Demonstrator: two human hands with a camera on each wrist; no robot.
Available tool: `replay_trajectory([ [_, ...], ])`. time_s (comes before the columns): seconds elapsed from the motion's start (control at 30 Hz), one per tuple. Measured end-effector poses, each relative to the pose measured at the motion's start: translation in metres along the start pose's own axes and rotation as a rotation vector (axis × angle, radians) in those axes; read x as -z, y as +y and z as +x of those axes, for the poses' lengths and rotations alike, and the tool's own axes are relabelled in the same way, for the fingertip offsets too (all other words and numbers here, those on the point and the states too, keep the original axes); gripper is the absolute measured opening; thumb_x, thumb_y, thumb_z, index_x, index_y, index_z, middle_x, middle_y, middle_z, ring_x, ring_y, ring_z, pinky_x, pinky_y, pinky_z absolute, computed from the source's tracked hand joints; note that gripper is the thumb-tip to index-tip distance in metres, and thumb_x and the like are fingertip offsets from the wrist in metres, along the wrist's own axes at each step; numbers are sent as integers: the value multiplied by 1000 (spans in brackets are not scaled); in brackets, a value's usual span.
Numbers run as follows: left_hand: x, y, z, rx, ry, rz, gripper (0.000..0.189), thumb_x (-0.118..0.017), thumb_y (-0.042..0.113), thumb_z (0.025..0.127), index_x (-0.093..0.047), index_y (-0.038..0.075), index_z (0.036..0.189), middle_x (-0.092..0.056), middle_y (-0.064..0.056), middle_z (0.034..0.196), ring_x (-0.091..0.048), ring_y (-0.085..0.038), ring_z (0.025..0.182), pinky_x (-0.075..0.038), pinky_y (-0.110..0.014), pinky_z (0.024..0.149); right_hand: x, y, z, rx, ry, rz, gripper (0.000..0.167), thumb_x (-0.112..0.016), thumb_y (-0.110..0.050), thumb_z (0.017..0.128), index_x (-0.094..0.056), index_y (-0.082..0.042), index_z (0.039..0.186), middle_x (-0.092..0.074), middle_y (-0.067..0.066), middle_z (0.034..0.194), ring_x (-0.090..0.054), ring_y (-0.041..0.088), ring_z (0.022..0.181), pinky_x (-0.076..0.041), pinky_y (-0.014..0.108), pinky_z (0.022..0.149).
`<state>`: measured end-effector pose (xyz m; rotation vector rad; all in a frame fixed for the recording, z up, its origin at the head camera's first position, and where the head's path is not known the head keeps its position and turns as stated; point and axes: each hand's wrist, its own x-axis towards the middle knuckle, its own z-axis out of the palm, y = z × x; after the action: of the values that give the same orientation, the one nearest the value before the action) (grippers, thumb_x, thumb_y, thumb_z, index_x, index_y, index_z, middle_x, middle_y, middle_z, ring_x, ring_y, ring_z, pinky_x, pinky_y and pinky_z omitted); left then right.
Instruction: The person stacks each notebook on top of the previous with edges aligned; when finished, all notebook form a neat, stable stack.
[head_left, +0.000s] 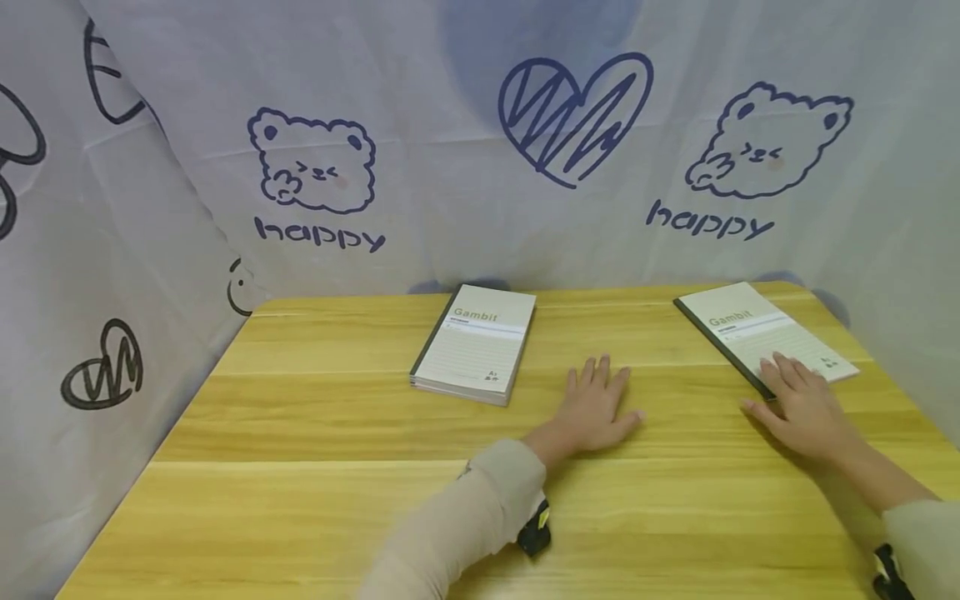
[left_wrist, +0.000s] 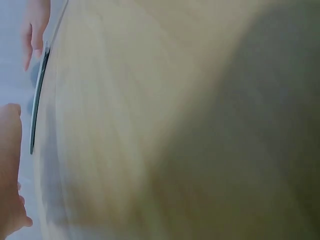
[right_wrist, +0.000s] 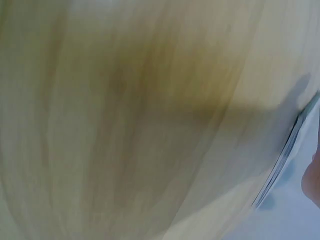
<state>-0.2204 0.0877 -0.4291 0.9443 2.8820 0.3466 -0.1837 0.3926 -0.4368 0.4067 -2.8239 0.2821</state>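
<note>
A pile of white notebooks (head_left: 474,343) with dark spines and "Gambit" on the cover lies left of centre on the table. My left hand (head_left: 592,410) is to its right, fingers spread, with nothing in its grasp; the left wrist view shows this hand (left_wrist: 9,172) at its left edge. Another Gambit notebook (head_left: 757,321) lies at the right, turned at an angle. Over its near edge are the fingers of my right hand (head_left: 806,412), extended; whether they press on the cover, I cannot tell. In the right wrist view, layered notebook edges (right_wrist: 282,162) appear beside part of a hand (right_wrist: 312,180).
The wooden table (head_left: 300,483) has its far edge against a white cloth (head_left: 442,200) printed with bears and hearts. More cloth hangs along the left side (head_left: 97,275). Dark wrist devices (head_left: 535,533) are strapped below both sleeves.
</note>
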Motion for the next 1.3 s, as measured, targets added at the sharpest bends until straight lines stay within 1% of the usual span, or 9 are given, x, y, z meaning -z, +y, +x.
replay_trajectory([
  [0.1, -3, 10, 5, -19, -35, 44, 71, -26, 62, 93, -14, 21, 150, -6, -15, 156, -6, -31, 144, -12, -52, 115, 2, 12, -4, -23, -47, 0, 69, -48, -36, 94, -33, 20, 132, -30, 43, 134, -25, 58, 124, -18, 67, 99],
  [0.27, -11, 22, 12, -61, -29, 146, 76, -23, 68, 90, -11, 24, 150, -4, -14, 157, -6, -31, 144, -12, -55, 113, 2, 23, -8, -61, -118, -9, 75, -45, -40, 95, -26, 22, 134, -24, 45, 136, -19, 59, 127, -15, 67, 100],
  [0.43, -17, 29, 14, -65, -30, 184, 79, -21, 71, 88, -5, 26, 150, -1, -13, 157, -2, -30, 145, -8, -54, 114, 3, 28, -11, -91, -177, -16, 77, -41, -41, 96, -21, 22, 135, -21, 46, 136, -15, 59, 127, -12, 67, 101],
  [0.5, -18, 30, 15, -65, -30, 195, 79, -21, 71, 88, -4, 26, 150, -1, -12, 157, -2, -29, 145, -8, -53, 115, 3, 30, -12, -102, -199, -16, 78, -40, -42, 97, -19, 22, 136, -19, 46, 137, -13, 59, 128, -10, 67, 102],
  [0.63, -18, 36, 18, -98, -44, 264, 78, -19, 72, 88, -3, 29, 150, 1, -10, 157, -1, -27, 145, -7, -48, 116, 2, 33, -14, -120, -246, -3, 78, -36, -43, 98, -14, 20, 138, -16, 45, 138, -8, 58, 130, -6, 68, 102],
  [0.77, -15, 44, 21, -122, -66, 308, 77, -18, 72, 87, 0, 31, 150, 2, -8, 158, -1, -25, 145, -6, -44, 117, 0, 33, -13, -130, -282, 16, 77, -34, -43, 98, -13, 20, 139, -14, 44, 139, -4, 58, 131, -4, 69, 102],
  [0.93, -11, 55, 24, -100, -106, 337, 76, -16, 72, 87, 0, 32, 149, 2, -6, 158, 0, -23, 145, -7, -41, 118, 2, 32, -10, -117, -298, -11, 78, -36, -45, 98, -19, 20, 137, -19, 45, 137, -10, 59, 130, -10, 69, 100],
  [1.1, -11, 64, 26, -78, -146, 378, 74, -12, 72, 87, 0, 33, 149, 2, -4, 158, -1, -21, 145, -8, -39, 118, 5, 25, -11, -90, -269, -4, 75, -40, -43, 97, -27, 21, 134, -26, 46, 134, -19, 61, 126, -14, 68, 100],
  [1.3, -12, 67, 25, -69, -167, 412, 74, -11, 72, 87, 1, 34, 149, 2, -3, 158, -1, -20, 145, -10, -38, 118, 5, 13, -16, -79, -260, 84, 71, -42, -39, 97, -27, 19, 136, -22, 43, 138, -13, 59, 129, -12, 70, 101],
])
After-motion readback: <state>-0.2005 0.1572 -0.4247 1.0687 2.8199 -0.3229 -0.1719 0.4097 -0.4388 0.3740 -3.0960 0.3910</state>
